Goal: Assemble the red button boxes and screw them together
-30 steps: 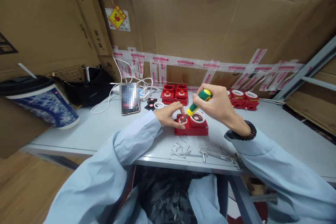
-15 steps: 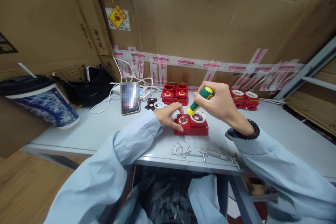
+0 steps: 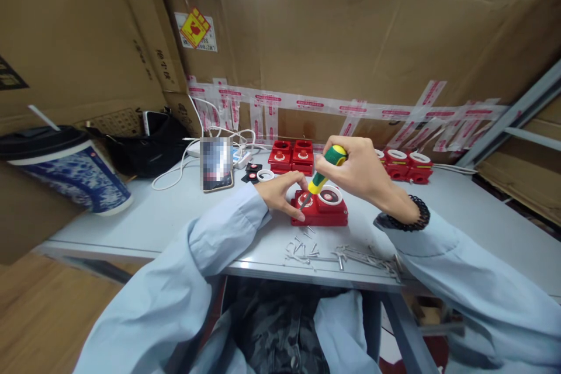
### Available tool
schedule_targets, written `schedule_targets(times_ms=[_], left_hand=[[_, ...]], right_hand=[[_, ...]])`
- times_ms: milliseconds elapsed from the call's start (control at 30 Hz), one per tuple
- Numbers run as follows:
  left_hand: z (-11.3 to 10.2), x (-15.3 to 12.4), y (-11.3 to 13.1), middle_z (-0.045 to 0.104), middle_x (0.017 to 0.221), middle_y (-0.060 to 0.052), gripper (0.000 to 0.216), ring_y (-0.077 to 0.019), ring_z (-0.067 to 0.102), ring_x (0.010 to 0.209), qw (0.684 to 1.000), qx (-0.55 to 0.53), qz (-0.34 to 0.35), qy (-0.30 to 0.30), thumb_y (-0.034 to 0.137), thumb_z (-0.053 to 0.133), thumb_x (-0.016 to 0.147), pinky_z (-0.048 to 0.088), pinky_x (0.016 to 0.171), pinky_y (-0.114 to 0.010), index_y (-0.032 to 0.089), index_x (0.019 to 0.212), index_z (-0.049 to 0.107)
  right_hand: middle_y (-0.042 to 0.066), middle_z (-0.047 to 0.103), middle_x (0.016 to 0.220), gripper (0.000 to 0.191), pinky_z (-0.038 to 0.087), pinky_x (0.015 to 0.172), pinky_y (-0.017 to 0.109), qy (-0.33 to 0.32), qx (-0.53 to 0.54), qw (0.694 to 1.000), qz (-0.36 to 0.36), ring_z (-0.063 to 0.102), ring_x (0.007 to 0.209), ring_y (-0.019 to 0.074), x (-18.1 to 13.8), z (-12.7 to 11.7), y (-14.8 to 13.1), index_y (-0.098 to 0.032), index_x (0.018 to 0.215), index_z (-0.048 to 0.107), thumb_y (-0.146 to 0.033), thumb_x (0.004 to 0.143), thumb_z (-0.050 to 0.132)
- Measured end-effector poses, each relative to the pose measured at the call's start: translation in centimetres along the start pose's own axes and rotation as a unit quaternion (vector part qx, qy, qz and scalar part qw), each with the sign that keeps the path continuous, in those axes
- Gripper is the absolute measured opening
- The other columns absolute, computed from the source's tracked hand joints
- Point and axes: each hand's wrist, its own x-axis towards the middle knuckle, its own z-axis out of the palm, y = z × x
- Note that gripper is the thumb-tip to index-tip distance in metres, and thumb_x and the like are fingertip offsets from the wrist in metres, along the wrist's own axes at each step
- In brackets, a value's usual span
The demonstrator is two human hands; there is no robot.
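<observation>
A red two-part housing (image 3: 324,214) lies on the white table (image 3: 166,216) in front of me. My left hand (image 3: 280,191) grips its left end, thumb and fingers curled around the edge. My right hand (image 3: 359,172) is closed around the green and yellow handle of a screwdriver (image 3: 322,175), held slanted, with the tip down on the housing's left half close to my left fingers. A white ring with a dark centre sits on the housing's right half.
Several loose screws (image 3: 307,248) and metal pieces lie near the table's front edge. More red housings (image 3: 291,156) stand behind, others with white rings (image 3: 407,165) at the right. A phone (image 3: 218,165), cables, a black bag (image 3: 151,143) and a blue-patterned cup (image 3: 70,169) occupy the left. Cardboard walls the back.
The screwdriver handle has shifted slightly left and its tip has moved toward the housing's left edge. My left hand stays on the housing.
</observation>
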Motion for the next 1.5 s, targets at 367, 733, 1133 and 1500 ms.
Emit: schedule_targets(times_ms=[367, 733, 1133, 1500], left_hand=[[-0.7, 0.0, 1.6, 0.064, 0.094, -0.001, 0.040, -0.0180, 0.054, 0.086, 0.994, -0.025, 0.016, 0.106, 0.045, 0.077, 0.064, 0.039, 0.074, -0.031, 0.017, 0.087, 0.060], [-0.7, 0.0, 1.5, 0.064, 0.080, 0.000, 0.027, -0.0153, 0.054, 0.080, 0.992, -0.047, 0.040, 0.109, 0.039, 0.072, 0.068, 0.039, 0.072, -0.028, 0.016, 0.079, 0.061], [-0.9, 0.1, 2.1, 0.069, 0.091, -0.004, 0.034, -0.0192, 0.061, 0.090, 0.986, -0.101, 0.074, 0.110, 0.035, 0.078, 0.065, 0.045, 0.084, -0.032, 0.016, 0.090, 0.067], [-0.9, -0.1, 2.8, 0.066, 0.075, -0.003, 0.025, -0.0163, 0.061, 0.076, 0.974, -0.146, 0.089, 0.150, 0.033, 0.078, 0.067, 0.049, 0.074, -0.029, 0.014, 0.081, 0.068]], right_hand=[[-0.004, 0.039, 0.048, 0.027, 0.021, 0.050, 0.027, 0.003, -0.069, 0.997, -0.017, 0.028, 0.048, 0.0083, 0.8, 0.6, -1.3, -0.019, 0.052, 0.036, -0.029, 0.067, 0.056], [0.002, 0.058, 0.065, 0.027, 0.024, 0.053, 0.027, -0.075, -0.195, 0.978, -0.022, 0.044, 0.055, 0.0143, 1.0, 0.0, -2.7, -0.019, 0.079, 0.057, -0.045, 0.081, 0.049], [0.008, 0.065, 0.071, 0.036, 0.024, 0.053, 0.027, -0.083, -0.265, 0.960, -0.034, 0.054, 0.060, 0.0172, 1.4, 0.6, -2.8, -0.016, 0.081, 0.060, -0.047, 0.089, 0.044], [0.006, 0.068, 0.085, 0.031, 0.032, 0.062, 0.026, -0.193, -0.185, 0.959, -0.098, 0.058, 0.071, 0.0173, 1.1, -1.9, -3.0, -0.018, 0.106, 0.058, -0.042, 0.094, 0.042]])
